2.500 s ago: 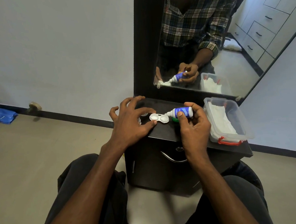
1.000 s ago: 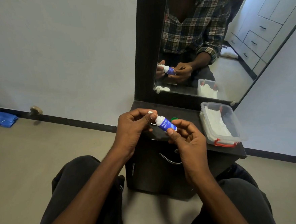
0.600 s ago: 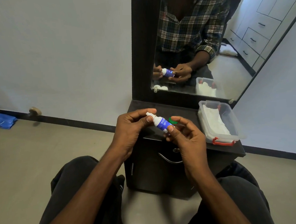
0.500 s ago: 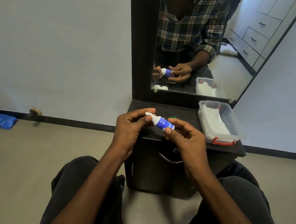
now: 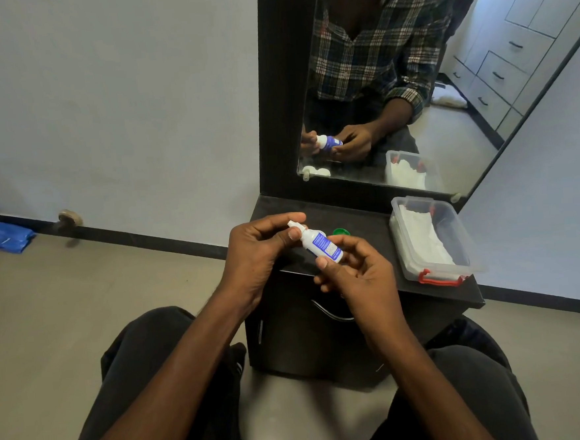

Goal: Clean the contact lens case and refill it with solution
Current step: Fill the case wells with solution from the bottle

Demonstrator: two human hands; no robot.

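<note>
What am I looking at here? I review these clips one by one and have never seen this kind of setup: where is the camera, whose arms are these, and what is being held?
There is no machine here. The picture comes from one wide-angle camera worn on a person's head, looking forward and down, so the two arms are the wearer's own.

The right hand holds a small white bottle with a blue label by its body. The fingers of the left hand pinch its tip, though whether a cap is on it is too small to tell.

Below the hands is a dark cabinet with a mirror above it. On its top lie a green cap and a clear plastic box with red clips and white material inside. The white lens case shows only as a reflection in the mirror, near its lower left corner; the hands hide the case itself.
</note>
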